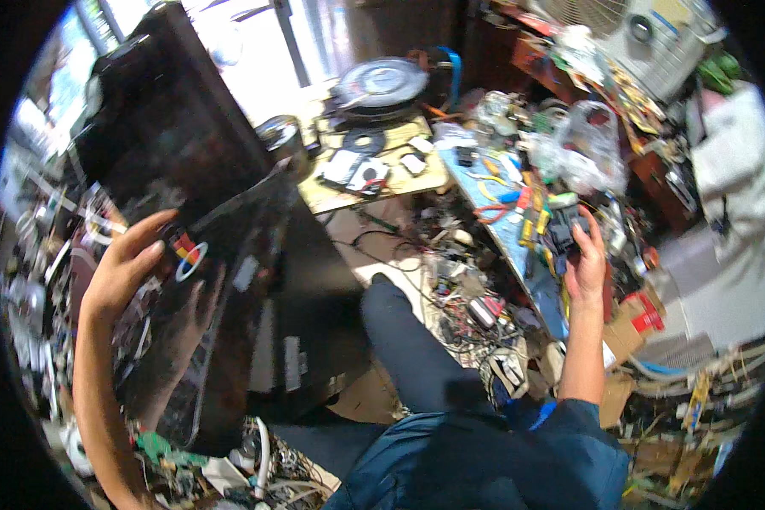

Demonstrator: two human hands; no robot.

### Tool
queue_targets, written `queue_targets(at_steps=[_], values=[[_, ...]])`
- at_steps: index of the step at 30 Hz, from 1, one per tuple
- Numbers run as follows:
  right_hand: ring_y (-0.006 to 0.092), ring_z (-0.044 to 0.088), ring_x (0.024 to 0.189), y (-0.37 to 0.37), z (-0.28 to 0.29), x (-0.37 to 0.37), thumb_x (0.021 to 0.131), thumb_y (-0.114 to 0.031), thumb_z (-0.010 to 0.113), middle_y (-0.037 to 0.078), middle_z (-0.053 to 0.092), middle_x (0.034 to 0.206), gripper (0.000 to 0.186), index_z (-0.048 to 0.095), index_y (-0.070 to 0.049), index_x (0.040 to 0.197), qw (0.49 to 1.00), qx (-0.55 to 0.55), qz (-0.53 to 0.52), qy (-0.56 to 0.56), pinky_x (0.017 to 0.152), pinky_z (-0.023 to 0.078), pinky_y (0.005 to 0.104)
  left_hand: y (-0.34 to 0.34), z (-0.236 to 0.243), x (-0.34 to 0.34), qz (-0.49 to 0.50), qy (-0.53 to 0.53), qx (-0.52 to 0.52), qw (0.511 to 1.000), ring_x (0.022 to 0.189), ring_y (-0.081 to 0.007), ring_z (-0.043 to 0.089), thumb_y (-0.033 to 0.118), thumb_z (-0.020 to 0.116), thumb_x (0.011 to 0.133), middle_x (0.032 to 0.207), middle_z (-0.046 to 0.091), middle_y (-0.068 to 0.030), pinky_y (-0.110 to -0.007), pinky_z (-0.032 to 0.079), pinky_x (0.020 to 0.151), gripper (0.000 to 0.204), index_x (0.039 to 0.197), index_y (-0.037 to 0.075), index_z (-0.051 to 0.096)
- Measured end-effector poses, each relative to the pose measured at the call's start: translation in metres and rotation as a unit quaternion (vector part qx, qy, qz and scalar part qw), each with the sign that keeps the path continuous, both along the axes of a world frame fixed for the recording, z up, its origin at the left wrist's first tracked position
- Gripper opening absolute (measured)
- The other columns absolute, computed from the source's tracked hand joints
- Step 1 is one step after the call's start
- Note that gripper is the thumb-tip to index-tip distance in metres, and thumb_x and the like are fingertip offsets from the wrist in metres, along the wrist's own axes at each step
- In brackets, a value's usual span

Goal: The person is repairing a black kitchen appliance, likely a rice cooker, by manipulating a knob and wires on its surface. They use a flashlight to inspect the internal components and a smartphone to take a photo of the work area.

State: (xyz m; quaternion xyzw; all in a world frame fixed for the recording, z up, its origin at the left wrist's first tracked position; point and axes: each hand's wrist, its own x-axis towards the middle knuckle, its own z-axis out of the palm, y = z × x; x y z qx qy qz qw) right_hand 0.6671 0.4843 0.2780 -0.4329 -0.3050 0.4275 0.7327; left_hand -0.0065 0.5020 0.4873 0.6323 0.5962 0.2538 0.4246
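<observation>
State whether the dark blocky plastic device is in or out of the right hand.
In: the right hand curls against the dark blocky plastic device, one digit over it.

The right hand (pixel 587 259) holds a dark grey plastic device (pixel 563 228) beside a narrow blue-topped table (pixel 539 291) with red-handled pliers (pixel 490 212). The left hand (pixel 123 265), its grip unclear, is near a glossy black panel (pixel 319 297). Beyond, a pale yellow wooden table (pixel 433 176) bears a round grey disc (pixel 382 82).
</observation>
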Motion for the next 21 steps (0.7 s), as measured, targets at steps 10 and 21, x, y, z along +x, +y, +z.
queue_targets(at_steps=[10, 21], values=[[0.0202, 0.061, 0.116, 0.019, 0.120, -0.171, 0.078, -0.018, 0.068, 0.014, 0.062, 0.128, 0.070, 0.053, 0.006, 0.143, 0.954, 0.030, 0.219, -0.201, 0.104, 0.046, 0.0325, 0.001, 0.019, 0.005, -0.058, 0.038, -0.009, 0.998, 0.090, -0.0093, 0.059, 0.025, 0.063, 0.106, 0.106, 0.067, -0.0007, -0.028, 0.052, 0.084, 0.050, 0.153, 0.015, 0.052], [0.0203, 0.057, 0.118, 0.025, 0.219, -0.287, 0.070, -0.001, 0.075, 0.011, 0.059, 0.125, 0.069, 0.052, 0.003, 0.135, 0.818, 0.272, 0.173, -0.477, 0.108, 0.043, 0.0334, 0.005, 0.012, -0.016, -0.064, 0.016, 0.000, 0.998, 0.078, -0.0155, 0.074, 0.023, 0.064, 0.102, 0.117, 0.072, -0.0115, -0.025, 0.059, 0.065, 0.052, 0.150, 0.009, 0.054]])
